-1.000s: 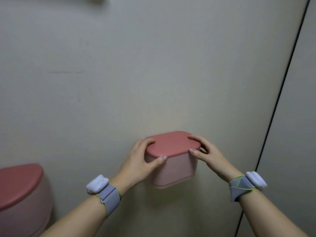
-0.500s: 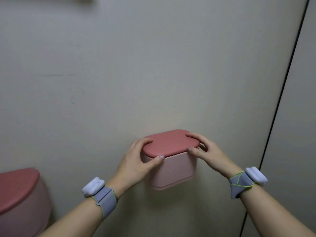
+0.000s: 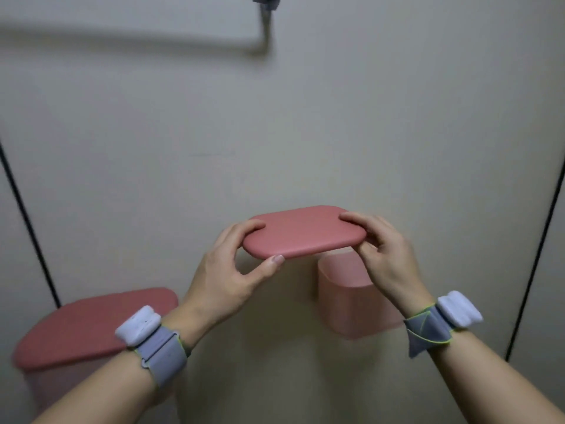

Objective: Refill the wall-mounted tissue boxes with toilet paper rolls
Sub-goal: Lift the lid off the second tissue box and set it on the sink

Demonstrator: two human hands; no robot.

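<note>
Nearest, gray wristbands (image 3: 162,353) with white sensor units ring both wrists. The left hand (image 3: 226,270) and right hand (image 3: 388,255) each pinch one end of a dusty-red lid (image 3: 305,232), held level above and clear of the pale pink wall-mounted tissue box (image 3: 345,298). A second, lidded box (image 3: 88,328) hangs lower left. Beyond, a beige wall (image 3: 305,117) carries a blurred metal bar (image 3: 266,10).
</note>
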